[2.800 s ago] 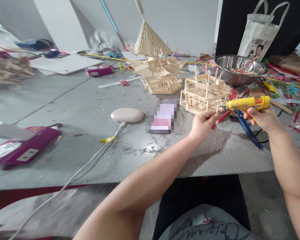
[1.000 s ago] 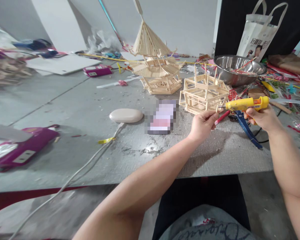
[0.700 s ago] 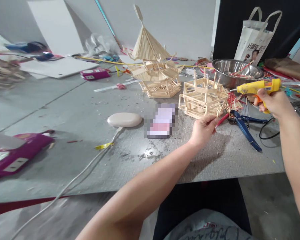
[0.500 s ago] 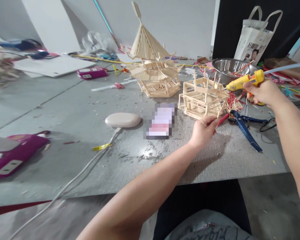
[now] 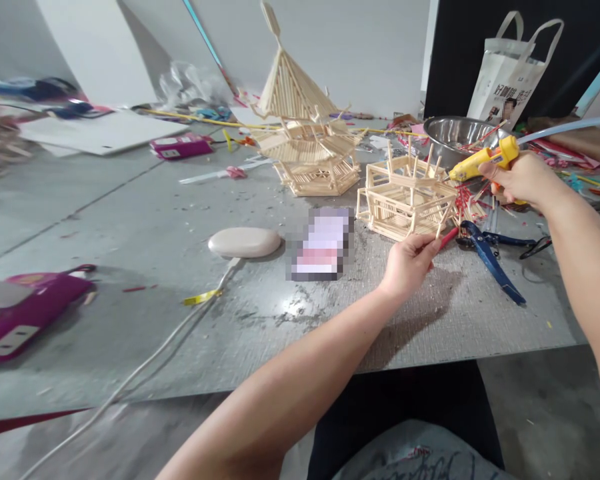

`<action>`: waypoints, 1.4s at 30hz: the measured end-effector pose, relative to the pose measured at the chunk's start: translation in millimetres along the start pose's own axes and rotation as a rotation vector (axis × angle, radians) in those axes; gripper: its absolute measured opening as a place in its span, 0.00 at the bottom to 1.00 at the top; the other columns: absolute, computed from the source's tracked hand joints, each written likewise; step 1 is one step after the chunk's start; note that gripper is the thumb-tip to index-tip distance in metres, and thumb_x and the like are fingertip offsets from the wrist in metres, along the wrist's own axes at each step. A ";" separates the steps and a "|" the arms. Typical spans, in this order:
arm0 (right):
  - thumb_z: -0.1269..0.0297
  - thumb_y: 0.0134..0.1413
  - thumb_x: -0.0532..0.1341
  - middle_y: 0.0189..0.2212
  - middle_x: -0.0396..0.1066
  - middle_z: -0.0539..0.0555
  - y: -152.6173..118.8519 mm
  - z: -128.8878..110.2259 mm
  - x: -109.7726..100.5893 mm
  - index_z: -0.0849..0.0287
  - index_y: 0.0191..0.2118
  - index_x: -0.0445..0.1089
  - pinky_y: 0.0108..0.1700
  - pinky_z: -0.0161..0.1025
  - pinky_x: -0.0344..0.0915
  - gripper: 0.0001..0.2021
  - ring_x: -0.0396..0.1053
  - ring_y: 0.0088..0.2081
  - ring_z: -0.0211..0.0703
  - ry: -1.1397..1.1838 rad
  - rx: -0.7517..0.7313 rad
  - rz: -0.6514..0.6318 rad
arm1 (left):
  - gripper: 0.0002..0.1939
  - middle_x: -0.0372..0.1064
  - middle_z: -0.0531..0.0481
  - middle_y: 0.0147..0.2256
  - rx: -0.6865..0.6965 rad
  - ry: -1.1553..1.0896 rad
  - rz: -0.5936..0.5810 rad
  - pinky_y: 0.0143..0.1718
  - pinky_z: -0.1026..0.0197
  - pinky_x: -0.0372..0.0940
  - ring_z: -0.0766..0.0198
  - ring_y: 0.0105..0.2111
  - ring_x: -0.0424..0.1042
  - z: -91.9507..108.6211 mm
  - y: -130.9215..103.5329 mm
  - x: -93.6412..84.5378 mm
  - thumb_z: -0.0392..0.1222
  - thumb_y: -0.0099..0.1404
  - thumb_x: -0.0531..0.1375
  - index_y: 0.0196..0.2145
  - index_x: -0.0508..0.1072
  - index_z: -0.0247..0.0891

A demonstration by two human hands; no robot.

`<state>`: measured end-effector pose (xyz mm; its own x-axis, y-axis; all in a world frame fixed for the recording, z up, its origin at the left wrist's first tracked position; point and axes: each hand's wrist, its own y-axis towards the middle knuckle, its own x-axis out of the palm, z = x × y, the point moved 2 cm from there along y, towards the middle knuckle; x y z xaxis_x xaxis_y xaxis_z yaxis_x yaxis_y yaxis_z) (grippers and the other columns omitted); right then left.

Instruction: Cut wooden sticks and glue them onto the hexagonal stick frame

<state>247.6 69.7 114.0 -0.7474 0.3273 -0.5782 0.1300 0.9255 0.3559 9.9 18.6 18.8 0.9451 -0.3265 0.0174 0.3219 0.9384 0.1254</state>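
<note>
My left hand (image 5: 411, 263) is closed at the front right corner of a low hexagonal stick frame (image 5: 407, 200), its fingers pinching a red-handled tool (image 5: 449, 237). My right hand (image 5: 523, 177) grips a yellow glue gun (image 5: 480, 163), whose nozzle points left at the frame's upper right side. A pale glue stick (image 5: 570, 128) runs out of the gun's back. Behind and to the left of the frame stands a taller stick pagoda (image 5: 307, 133) with a pointed roof.
Blue-handled pliers (image 5: 495, 260) lie right of my left hand. A steel bowl (image 5: 443, 140) and a paper bag (image 5: 510, 83) stand behind. Left are a blurred-out phone (image 5: 323, 243), a white oval case (image 5: 245, 243) with a cable, and purple power strips (image 5: 35, 307).
My right hand and the glue gun have moved slightly left and down, closer to the stick frame. My left hand has barely moved and keeps its pinch.
</note>
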 end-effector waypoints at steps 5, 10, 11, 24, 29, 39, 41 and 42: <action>0.49 0.44 0.62 0.11 0.64 0.48 -2.8 -9.1 2.7 0.67 0.19 0.66 0.17 0.26 0.47 0.21 0.53 0.11 0.22 -0.225 -0.014 -0.066 | 0.09 0.57 0.59 0.13 -0.003 0.003 0.002 0.17 0.70 0.53 0.75 0.14 0.57 -0.6 0.3 0.1 0.44 0.57 0.59 0.30 0.74 0.35; 0.44 0.44 0.60 0.10 0.61 0.50 -4.5 -15.6 3.6 0.66 0.18 0.67 0.17 0.28 0.49 0.25 0.52 0.11 0.24 -0.331 0.016 -0.059 | 0.10 0.57 0.59 0.13 -0.004 -0.011 0.000 0.17 0.70 0.53 0.74 0.14 0.58 -1.4 -0.3 0.0 0.44 0.57 0.59 0.31 0.74 0.34; 0.43 0.44 0.59 0.10 0.61 0.50 -4.7 -16.7 3.8 0.66 0.17 0.66 0.18 0.28 0.50 0.26 0.53 0.11 0.24 -0.359 0.026 -0.059 | 0.10 0.57 0.59 0.13 -0.004 -0.013 -0.001 0.17 0.70 0.53 0.74 0.14 0.58 -1.5 -0.5 0.0 0.44 0.57 0.59 0.31 0.74 0.34; 0.34 0.42 0.54 0.09 0.58 0.49 -8.9 -26.5 2.9 0.59 0.16 0.64 0.20 0.38 0.57 0.29 0.55 0.11 0.33 -0.504 0.083 -0.063 | 0.10 0.58 0.59 0.14 0.002 -0.025 0.001 0.18 0.70 0.53 0.75 0.15 0.57 0.3 -1.0 0.1 0.44 0.56 0.59 0.31 0.74 0.34; 0.33 0.41 0.54 0.06 0.55 0.48 -10.0 -30.2 2.1 0.59 0.15 0.64 0.20 0.38 0.58 0.30 0.55 0.10 0.34 -0.540 0.080 -0.060 | 0.10 0.57 0.59 0.13 -0.004 -0.030 -0.002 0.17 0.70 0.53 0.75 0.15 0.57 -0.4 -0.5 0.1 0.44 0.56 0.59 0.31 0.74 0.34; 0.33 0.41 0.53 0.06 0.57 0.48 -7.8 -24.4 0.5 0.59 0.15 0.65 0.20 0.38 0.58 0.30 0.56 0.10 0.34 -0.542 0.087 -0.060 | 0.12 0.58 0.59 0.14 0.011 -0.040 -0.002 0.18 0.69 0.53 0.74 0.15 0.57 -1.9 -0.2 -0.1 0.47 0.55 0.60 0.31 0.74 0.35; 0.33 0.40 0.53 0.07 0.58 0.49 -7.9 -23.6 0.0 0.59 0.15 0.65 0.20 0.37 0.57 0.30 0.56 0.10 0.34 -0.532 0.089 -0.054 | 0.11 0.58 0.58 0.14 0.013 -0.039 -0.003 0.18 0.69 0.53 0.74 0.15 0.57 -1.8 -0.3 -0.2 0.46 0.55 0.60 0.31 0.74 0.35; 0.33 0.40 0.53 0.07 0.58 0.49 -7.9 -23.5 -0.3 0.59 0.15 0.65 0.20 0.37 0.57 0.30 0.56 0.10 0.34 -0.534 0.089 -0.051 | 0.11 0.58 0.58 0.14 0.015 -0.036 -0.004 0.17 0.69 0.53 0.75 0.15 0.57 -1.8 -0.2 -0.3 0.46 0.55 0.60 0.30 0.74 0.35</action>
<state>231.5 57.7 128.7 -0.3225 0.3111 -0.8940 0.1742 0.9478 0.2670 9.7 18.7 17.0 0.9410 -0.3342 0.0527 0.3244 0.9355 0.1402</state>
